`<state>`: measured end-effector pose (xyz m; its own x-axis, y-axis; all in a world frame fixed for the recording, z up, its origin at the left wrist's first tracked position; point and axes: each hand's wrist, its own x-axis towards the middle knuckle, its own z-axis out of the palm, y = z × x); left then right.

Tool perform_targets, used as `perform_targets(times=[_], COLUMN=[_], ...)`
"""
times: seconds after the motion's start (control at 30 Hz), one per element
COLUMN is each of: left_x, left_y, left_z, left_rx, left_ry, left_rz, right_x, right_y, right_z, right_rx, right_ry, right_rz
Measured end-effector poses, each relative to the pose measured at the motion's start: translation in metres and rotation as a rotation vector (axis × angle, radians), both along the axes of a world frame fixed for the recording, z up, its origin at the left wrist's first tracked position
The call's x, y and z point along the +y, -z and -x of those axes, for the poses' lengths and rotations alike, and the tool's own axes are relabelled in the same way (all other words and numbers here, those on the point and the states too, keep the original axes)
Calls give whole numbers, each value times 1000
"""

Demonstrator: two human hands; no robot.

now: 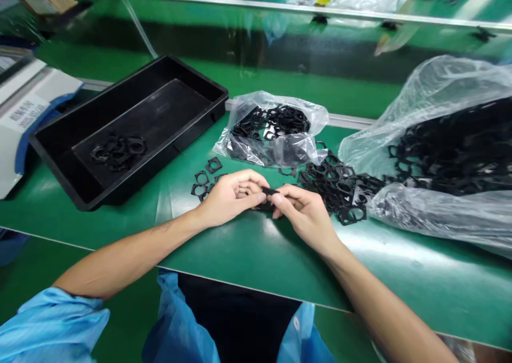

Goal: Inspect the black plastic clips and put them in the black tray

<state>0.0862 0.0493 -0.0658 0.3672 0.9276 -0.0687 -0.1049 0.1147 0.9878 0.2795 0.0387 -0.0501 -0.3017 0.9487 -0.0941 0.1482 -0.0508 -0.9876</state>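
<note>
Between my two hands, just above the green tabletop, is a small black part (269,191), seen nearly edge-on. My left hand (236,195) pinches its left end between thumb and fingers. The thumb and fingers of my right hand (302,208) close on its right end. Fingers hide most of its shape. Several flat black frames with round holes (201,178) lie loose behind my left hand. To the right of my right hand spreads a heap of similar black frames (334,181).
A black tray (192,123) at left holds a small pile of black parts (119,152). An open clear bag (276,149) of black frames stands behind my hands. A large plastic bag (424,208) spills frames at right. A white-and-blue device (36,107) is far left.
</note>
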Motion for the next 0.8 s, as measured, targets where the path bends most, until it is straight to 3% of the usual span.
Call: perform_targets(times=[0.2, 0.53, 0.8], left_x=[3, 4, 6], left_y=[0, 1, 3], left_z=[1, 2, 2], left_rx=[-42, -28, -33], left_ry=[-65, -66, -67], left_rz=[21, 16, 38], right_x=[-2, -2, 1], right_y=[4, 0, -4], right_z=[-1, 0, -2], right_rx=[-14, 46, 26], right_ry=[61, 80, -30], right_rz=[-134, -53, -35])
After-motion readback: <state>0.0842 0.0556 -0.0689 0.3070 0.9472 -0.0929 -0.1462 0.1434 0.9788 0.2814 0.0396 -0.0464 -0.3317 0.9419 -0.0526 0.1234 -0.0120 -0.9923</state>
